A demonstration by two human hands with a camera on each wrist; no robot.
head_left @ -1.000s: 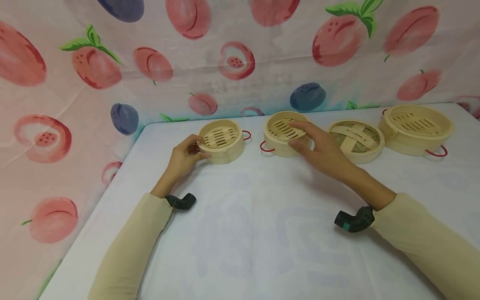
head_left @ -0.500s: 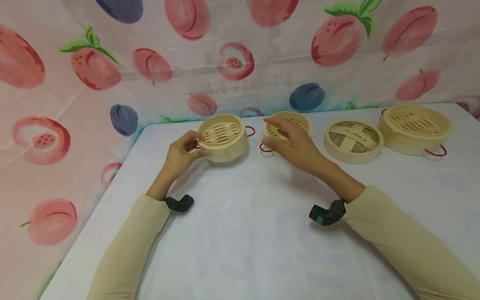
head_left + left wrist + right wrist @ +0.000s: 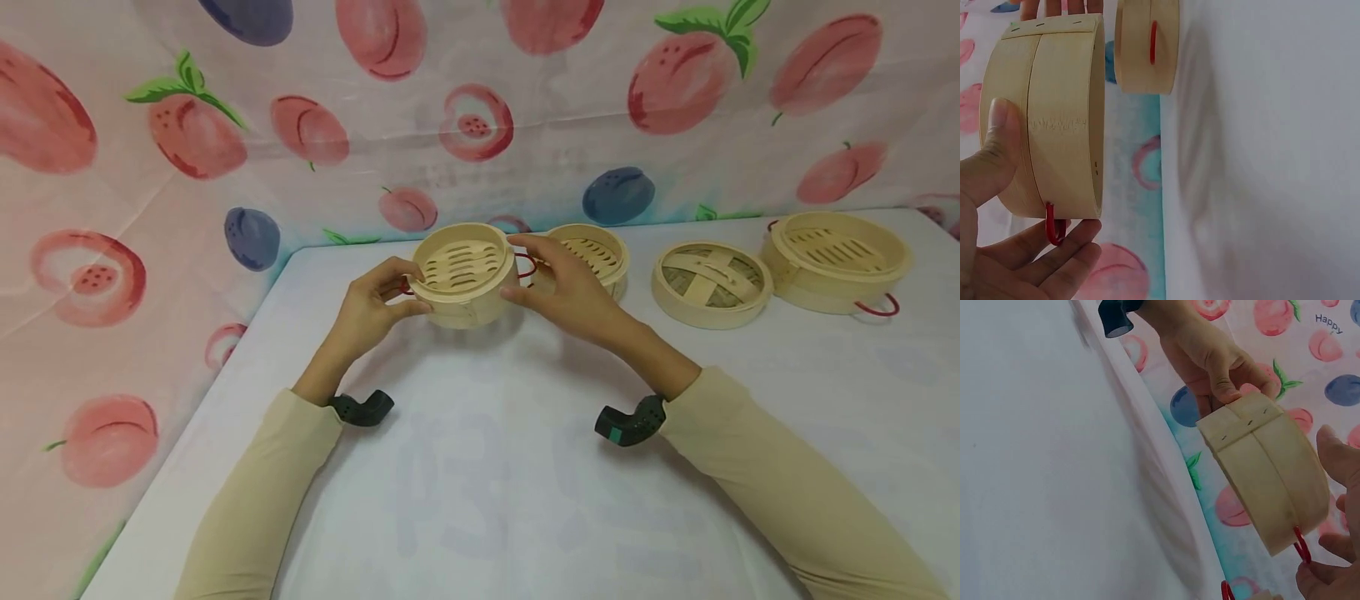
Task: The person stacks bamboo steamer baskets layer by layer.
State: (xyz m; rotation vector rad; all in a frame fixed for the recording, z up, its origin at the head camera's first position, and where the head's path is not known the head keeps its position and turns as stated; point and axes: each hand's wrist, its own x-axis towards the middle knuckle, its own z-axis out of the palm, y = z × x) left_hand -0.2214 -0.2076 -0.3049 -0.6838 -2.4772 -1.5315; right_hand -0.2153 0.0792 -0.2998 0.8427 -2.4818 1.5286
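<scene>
A small round bamboo steamer basket, with a slotted base and red side loops, is held up off the white table. My left hand grips its left rim, thumb on the near wall and fingers on the far side. In the left wrist view the thumb presses the basket's wall. At the opposite side is my right hand, thumb and fingers spread around the right red loop. The right wrist view shows a gap between that thumb and the basket; the lower fingers are close to the loop.
Just behind my right hand stands a second small steamer basket, partly covered. Farther right lie a woven bamboo lid and a larger steamer basket with red loops. A fruit-print cloth hangs behind the table.
My left hand has lifted the small basket off the table and moved it slightly right. My right hand has come leftward from the second basket to the lifted one's right side.
</scene>
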